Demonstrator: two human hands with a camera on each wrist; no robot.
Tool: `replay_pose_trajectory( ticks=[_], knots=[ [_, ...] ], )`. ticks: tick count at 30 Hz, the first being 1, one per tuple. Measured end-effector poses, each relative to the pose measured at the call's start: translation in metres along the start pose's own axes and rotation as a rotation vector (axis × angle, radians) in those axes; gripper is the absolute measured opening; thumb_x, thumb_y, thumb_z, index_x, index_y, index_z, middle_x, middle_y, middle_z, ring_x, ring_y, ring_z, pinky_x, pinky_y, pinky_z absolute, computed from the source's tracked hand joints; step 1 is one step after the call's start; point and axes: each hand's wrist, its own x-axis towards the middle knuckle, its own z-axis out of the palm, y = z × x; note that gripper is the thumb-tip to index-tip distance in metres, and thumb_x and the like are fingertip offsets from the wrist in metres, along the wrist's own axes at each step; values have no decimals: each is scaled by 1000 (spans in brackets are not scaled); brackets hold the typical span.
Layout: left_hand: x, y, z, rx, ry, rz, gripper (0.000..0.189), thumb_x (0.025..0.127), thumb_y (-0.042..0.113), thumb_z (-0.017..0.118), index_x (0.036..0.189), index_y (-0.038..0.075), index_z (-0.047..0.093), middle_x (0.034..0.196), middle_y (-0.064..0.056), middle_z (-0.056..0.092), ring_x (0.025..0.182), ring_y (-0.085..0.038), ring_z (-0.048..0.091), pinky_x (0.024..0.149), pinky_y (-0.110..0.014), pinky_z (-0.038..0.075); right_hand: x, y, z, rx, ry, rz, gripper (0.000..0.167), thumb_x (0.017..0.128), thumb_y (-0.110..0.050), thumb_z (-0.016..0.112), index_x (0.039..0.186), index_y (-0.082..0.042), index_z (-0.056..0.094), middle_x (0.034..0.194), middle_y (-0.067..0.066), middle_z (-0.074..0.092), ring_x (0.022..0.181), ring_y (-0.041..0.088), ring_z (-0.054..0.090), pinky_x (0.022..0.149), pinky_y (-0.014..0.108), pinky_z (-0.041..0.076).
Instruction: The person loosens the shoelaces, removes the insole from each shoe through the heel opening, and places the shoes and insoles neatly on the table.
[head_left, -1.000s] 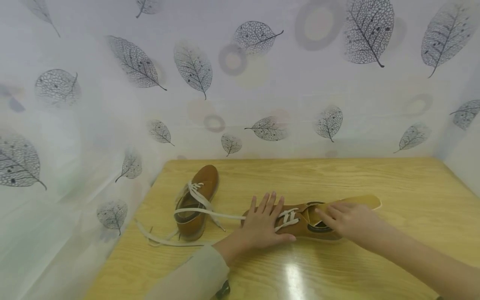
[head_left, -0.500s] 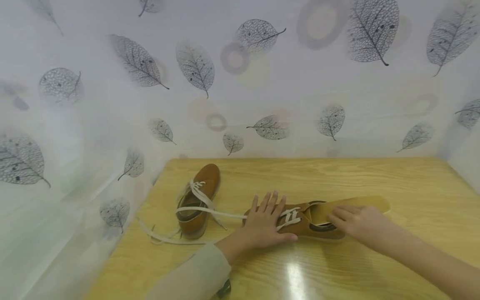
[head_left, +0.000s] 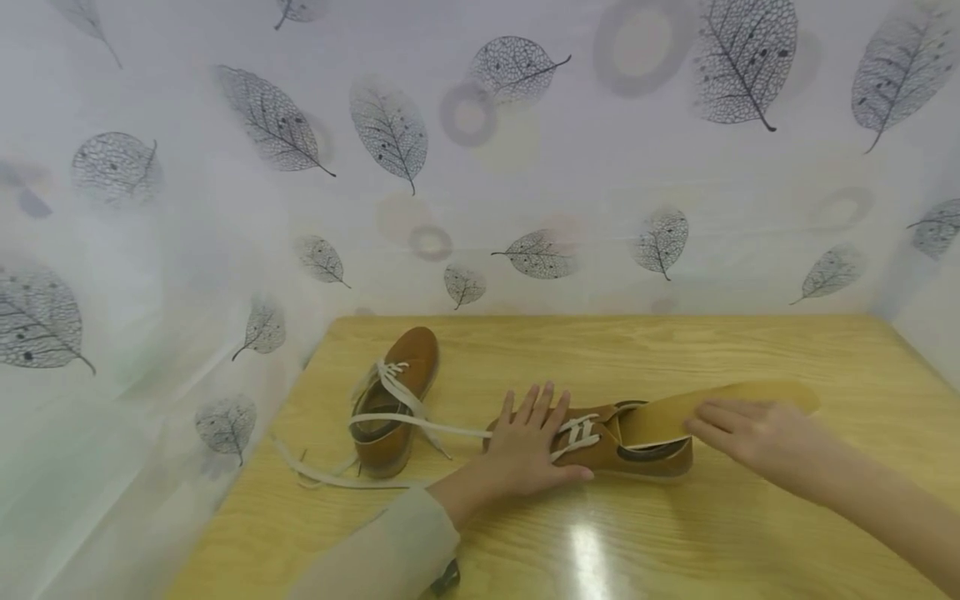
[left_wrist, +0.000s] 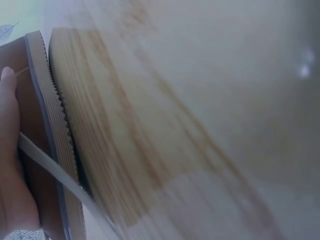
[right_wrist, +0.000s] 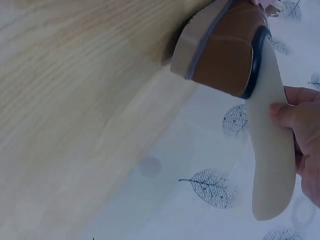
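Note:
A brown lace-up shoe (head_left: 660,461) lies on the table with its toe to the left. My left hand (head_left: 525,458) rests on its toe and vamp, fingers straight and spread. Out of the shoe's opening sticks a tan insole (head_left: 757,392), its front part hidden inside. My right hand (head_left: 757,433) pinches the insole by its edge, thumb on the pale underside in the right wrist view, just behind the heel collar. White laces (head_left: 581,433) cross the shoe's tongue. In the left wrist view, part of the left hand (left_wrist: 12,175) lies against the shoe's brown upper (left_wrist: 37,120).
A second brown shoe (head_left: 386,454) stands to the left, toe pointing away, its white laces loose over it. A long white lace (head_left: 427,428) runs from there to my left hand. Leaf-patterned curtain (head_left: 570,167) surrounds the wooden table (head_left: 825,517).
My right hand has moved right, drawing the insole farther out of the shoe, so more of it shows past the heel. My left hand stays on the shoe.

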Motion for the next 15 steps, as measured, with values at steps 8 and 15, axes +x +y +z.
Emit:
replay_pose_trajectory(
  ticks=[8,15],
  knots=[
    [-1,2,-4,2,10,5,104,78,86,22,153,17,-3,160,-10,-1,146,-29,1,115,-57,2,-10,8,-7,-19,0,-22,58,101,1,3,135,-9,50,91,13,71,74,27,69,55,32,56],
    [0,2,-1,4,4,3,105,78,86,23,153,17,-3,159,-11,-1,146,-29,0,115,-58,2,-4,-4,0,-69,-90,-23,54,86,10,24,120,-7,62,97,12,71,83,27,69,65,36,57]
  ],
)
